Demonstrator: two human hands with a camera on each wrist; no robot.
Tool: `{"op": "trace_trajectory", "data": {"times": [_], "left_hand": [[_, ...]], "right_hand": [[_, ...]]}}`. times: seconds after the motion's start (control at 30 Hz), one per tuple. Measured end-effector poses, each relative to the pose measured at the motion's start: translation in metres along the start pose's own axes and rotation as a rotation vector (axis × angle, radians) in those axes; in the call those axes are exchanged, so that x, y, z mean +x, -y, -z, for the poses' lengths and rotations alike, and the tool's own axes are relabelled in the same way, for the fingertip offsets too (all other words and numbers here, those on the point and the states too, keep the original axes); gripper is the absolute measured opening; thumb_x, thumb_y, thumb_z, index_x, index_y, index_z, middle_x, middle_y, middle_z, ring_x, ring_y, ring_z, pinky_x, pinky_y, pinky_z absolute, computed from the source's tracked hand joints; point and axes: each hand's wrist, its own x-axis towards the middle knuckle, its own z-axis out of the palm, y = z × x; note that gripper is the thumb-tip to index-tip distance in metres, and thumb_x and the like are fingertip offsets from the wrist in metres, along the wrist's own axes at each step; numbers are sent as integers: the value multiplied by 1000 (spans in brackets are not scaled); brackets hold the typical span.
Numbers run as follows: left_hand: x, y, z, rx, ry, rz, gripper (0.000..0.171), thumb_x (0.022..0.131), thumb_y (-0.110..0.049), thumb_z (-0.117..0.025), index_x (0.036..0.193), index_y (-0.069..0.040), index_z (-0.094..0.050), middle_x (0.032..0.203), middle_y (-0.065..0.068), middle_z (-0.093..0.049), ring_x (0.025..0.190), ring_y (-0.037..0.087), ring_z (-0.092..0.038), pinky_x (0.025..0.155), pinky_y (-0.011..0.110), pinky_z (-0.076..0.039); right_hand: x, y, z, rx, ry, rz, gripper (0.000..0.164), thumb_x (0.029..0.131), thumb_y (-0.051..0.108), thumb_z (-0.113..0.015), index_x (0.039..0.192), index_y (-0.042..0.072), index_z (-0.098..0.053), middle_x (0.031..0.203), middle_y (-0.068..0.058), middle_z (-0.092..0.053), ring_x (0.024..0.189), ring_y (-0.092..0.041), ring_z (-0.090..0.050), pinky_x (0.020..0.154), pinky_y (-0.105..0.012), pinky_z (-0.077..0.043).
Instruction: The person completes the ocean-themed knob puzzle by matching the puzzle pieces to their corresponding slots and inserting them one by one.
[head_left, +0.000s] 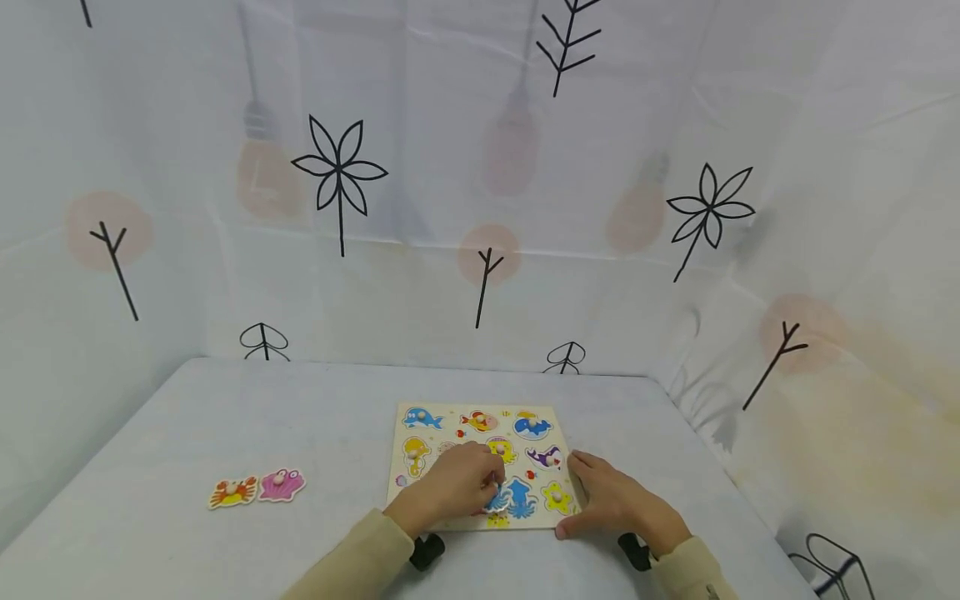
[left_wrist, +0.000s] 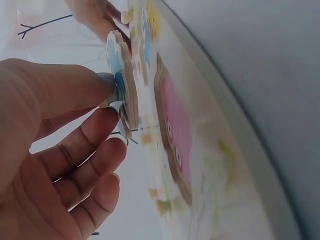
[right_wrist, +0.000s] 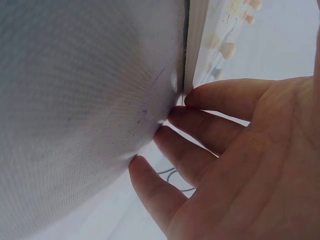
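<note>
In the head view, my left hand (head_left: 459,482) is over the lower part of a cream wooden peg puzzle board (head_left: 472,525). Its thumb and fingertips pinch a blue puzzle piece (left_wrist: 129,95) by the knob, the piece tilted up off the board in the left wrist view. Right beside that piece lies a blue squid piece (head_left: 521,498). A pink recess with printed eyes (left_wrist: 177,130) shows in the board close by. My right hand (head_left: 618,502) rests at the board's right edge, fingers spread and fingertips on the tablecloth; its thumb is at the near right corner.
To the left on the white tablecloth (head_left: 135,492) lie an orange crab piece (head_left: 233,492) and a pink shell piece (head_left: 282,485). Other sea-animal pieces sit in the board, among them a blue whale (head_left: 423,418) and a yellow starfish (head_left: 557,497). Printed cloth (head_left: 420,317) hangs behind.
</note>
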Motion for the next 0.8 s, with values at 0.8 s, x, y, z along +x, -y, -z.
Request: {"op": "trace_trajectory", "data": {"times": [0.8], "left_hand": [[26, -23, -21, -33, 97, 81, 6, 87, -18, -67, 82, -19, -64, 75, -12, -51, 71, 7, -45, 72, 24, -42]], "right_hand": [[1, 0, 0, -17, 5, 6, 122, 49, 69, -80, 144, 5, -39, 149, -15, -34, 134, -37, -33, 104, -56, -30]]}}
